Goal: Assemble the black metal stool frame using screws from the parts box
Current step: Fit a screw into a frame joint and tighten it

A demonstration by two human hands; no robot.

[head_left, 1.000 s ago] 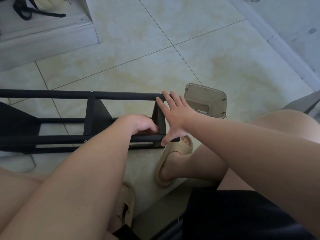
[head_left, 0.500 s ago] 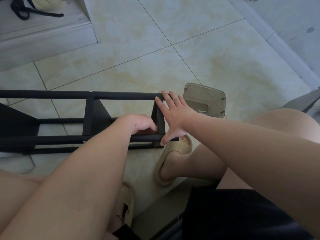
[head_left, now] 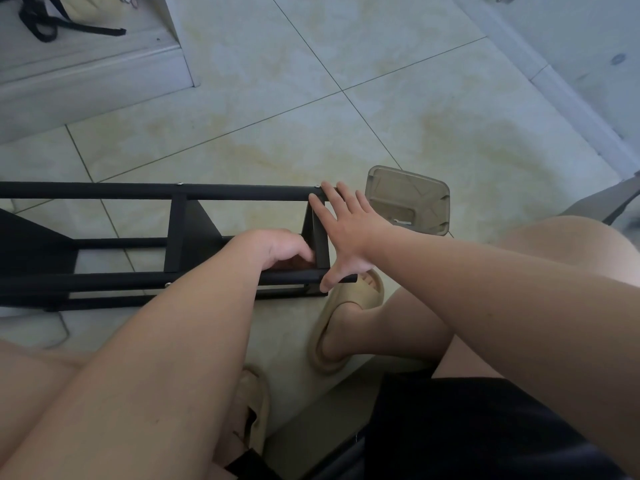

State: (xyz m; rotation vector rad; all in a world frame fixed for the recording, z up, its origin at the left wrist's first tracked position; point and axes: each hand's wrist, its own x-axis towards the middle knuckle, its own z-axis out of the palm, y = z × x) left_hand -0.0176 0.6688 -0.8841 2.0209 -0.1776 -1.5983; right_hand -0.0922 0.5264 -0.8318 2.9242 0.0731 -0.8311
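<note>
The black metal stool frame (head_left: 180, 233) lies on its side on the tiled floor, its tubes running left to right. My right hand (head_left: 346, 230) is spread flat against the frame's right end, fingertips on the upper tube and thumb on the lower one. My left hand (head_left: 277, 249) reaches inside the frame at that same end, fingers curled by the upright bracket; what they hold is hidden. The translucent brown parts box (head_left: 408, 199) sits on the floor just right of the frame.
My two feet in beige slippers (head_left: 346, 317) rest on the floor below the frame's right end. A raised step (head_left: 93, 81) with a bag strap lies at the top left. A wall base (head_left: 568, 95) runs along the right.
</note>
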